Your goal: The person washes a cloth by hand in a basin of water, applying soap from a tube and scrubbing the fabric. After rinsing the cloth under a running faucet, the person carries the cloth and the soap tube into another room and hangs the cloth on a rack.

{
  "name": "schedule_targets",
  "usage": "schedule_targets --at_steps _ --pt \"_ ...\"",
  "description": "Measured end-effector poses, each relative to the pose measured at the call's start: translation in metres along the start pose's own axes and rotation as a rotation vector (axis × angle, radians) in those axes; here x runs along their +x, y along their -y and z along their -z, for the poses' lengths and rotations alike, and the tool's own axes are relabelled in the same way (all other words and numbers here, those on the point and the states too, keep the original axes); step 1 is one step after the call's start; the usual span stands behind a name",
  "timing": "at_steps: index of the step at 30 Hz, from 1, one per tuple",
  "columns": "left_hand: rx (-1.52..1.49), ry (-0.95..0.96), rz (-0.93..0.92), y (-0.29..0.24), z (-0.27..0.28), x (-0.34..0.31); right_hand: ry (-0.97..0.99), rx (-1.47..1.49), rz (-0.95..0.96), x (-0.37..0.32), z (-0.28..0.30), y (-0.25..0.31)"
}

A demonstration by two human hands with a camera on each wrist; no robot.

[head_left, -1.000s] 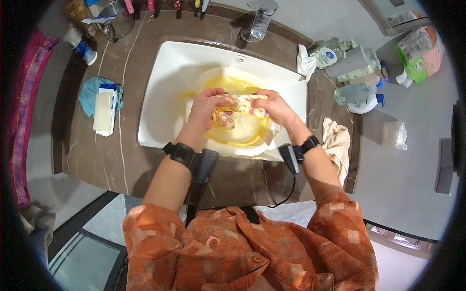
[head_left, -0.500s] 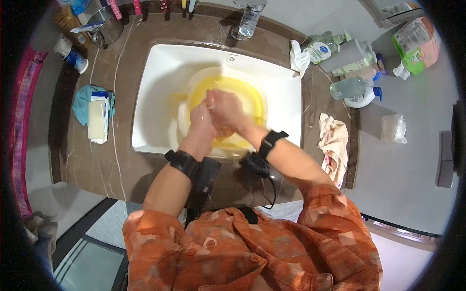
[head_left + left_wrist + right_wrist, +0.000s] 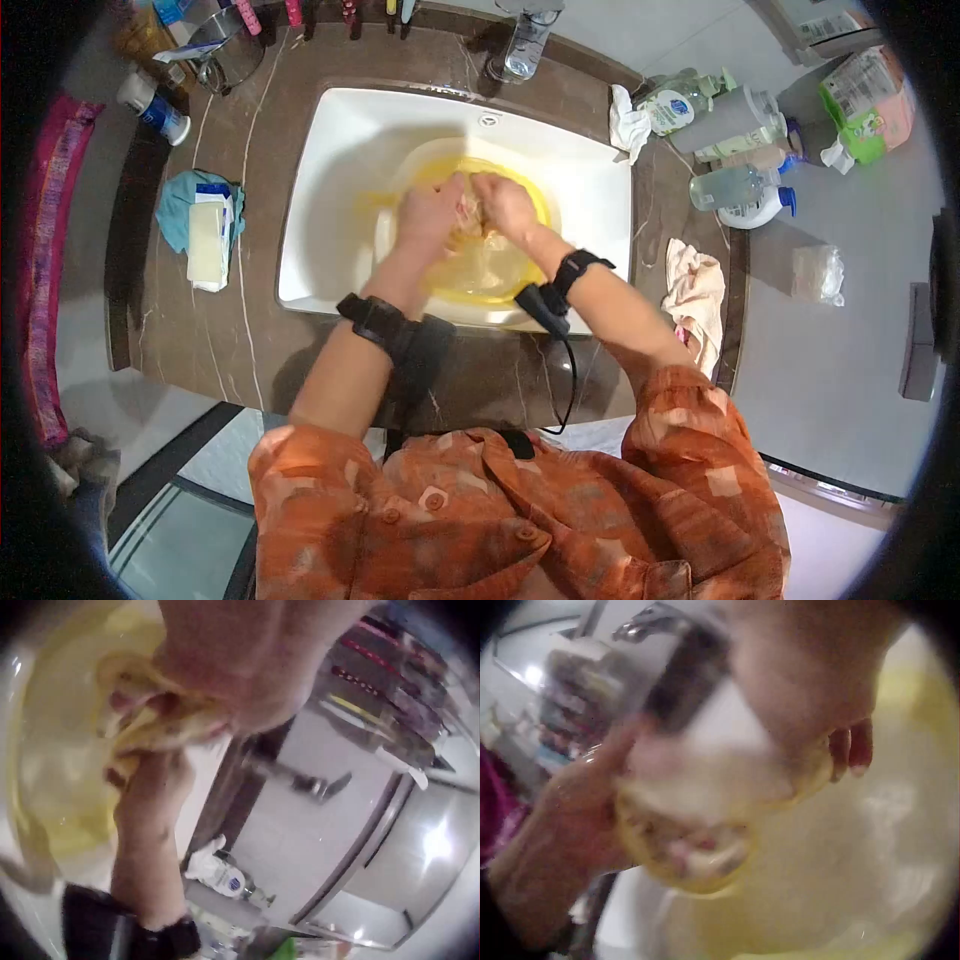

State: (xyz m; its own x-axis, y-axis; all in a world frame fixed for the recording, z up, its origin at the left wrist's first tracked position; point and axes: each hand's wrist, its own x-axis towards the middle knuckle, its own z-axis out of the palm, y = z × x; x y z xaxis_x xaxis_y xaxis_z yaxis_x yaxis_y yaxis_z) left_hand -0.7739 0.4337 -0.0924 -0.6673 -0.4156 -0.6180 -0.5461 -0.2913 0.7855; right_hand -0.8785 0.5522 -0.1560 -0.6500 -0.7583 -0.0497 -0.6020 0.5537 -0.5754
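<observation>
Both hands are over a basin (image 3: 490, 292) with yellow bands, set inside the white sink (image 3: 318, 215). Between them hangs a wet, pale patterned cloth with yellow edging (image 3: 682, 881), bunched and partly covered by fingers. My left hand (image 3: 430, 215) grips one side of it; my right hand (image 3: 508, 208) pinches the other side, fingers curled. In the left wrist view the cloth (image 3: 139, 712) stretches from one hand to the other, showing reddish print. Water in the basin lies beneath the cloth.
A faucet (image 3: 522, 50) stands behind the sink. Left on the counter, a pale bar (image 3: 207, 248) lies on a packet and blue cloth (image 3: 175, 215). Bottles (image 3: 720, 125) crowd the right side, near a beige cloth (image 3: 695, 290). A cup (image 3: 235, 55) is at back left.
The hands held the cloth spread apart, then came together low over the basin, with the cloth mostly hidden. Now they are slightly apart again, cloth bunched between them.
</observation>
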Motion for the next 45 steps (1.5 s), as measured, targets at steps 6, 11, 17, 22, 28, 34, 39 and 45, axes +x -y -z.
schedule_targets --at_steps 6,11,17,22,28,34,39,45 --pt "0.681 -0.010 -0.620 0.035 0.007 0.028 0.401 -0.170 -0.140 -0.020 0.006 0.016" --pt "0.345 0.208 -0.227 0.032 -0.003 0.017 0.602 -0.367 -0.340 0.010 -0.021 -0.041" --pt "-0.660 0.146 0.337 0.045 -0.002 0.039 0.189 0.680 -0.468 -0.014 0.025 0.067" --pt "-0.763 0.182 0.170 0.083 0.000 0.073 0.102 0.190 -0.161 -0.008 0.014 0.062" --pt "-0.213 -0.096 -0.078 0.029 0.012 0.020 0.249 -0.198 -0.105 -0.010 -0.002 -0.014" --pt "-0.010 -0.028 -0.205 0.037 0.006 0.020 0.581 -0.318 -0.061 0.004 0.008 -0.003" --pt "-0.693 0.123 0.208 0.033 0.007 0.021 0.369 0.702 -0.269 -0.001 0.033 0.061" --pt "-0.287 -0.141 -0.151 0.073 -0.001 0.054 0.468 -0.121 -0.178 0.007 0.024 0.016"
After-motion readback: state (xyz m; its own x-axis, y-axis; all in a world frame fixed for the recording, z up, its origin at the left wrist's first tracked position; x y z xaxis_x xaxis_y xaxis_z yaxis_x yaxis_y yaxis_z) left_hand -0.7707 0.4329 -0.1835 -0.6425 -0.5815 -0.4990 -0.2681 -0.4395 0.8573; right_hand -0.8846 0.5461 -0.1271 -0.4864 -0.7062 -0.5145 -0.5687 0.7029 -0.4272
